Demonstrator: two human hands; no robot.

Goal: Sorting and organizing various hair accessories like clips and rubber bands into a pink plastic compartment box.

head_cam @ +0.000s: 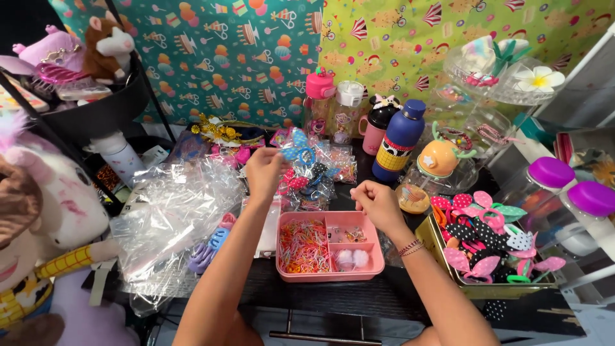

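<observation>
My left hand [264, 174] reaches forward over the dark table and grips a clear plastic packet of colourful hair accessories [312, 172] in the pile at the table's middle. My right hand [377, 204] hovers with fingers curled just above the far right corner of a pink compartment box [330, 274]; what it pinches is too small to tell. The box holds a heap of tiny coloured elastic bands on the left, small clips and two white pompoms on the right.
Crumpled clear cellophane [173, 221] lies left of the box. A gold tin [474, 288] of bunny-ear hair ties sits at the right. Several bottles, among them a blue one [398, 140], stand behind. Plush toys are at the far left, and purple-lidded jars [549, 173] at the right.
</observation>
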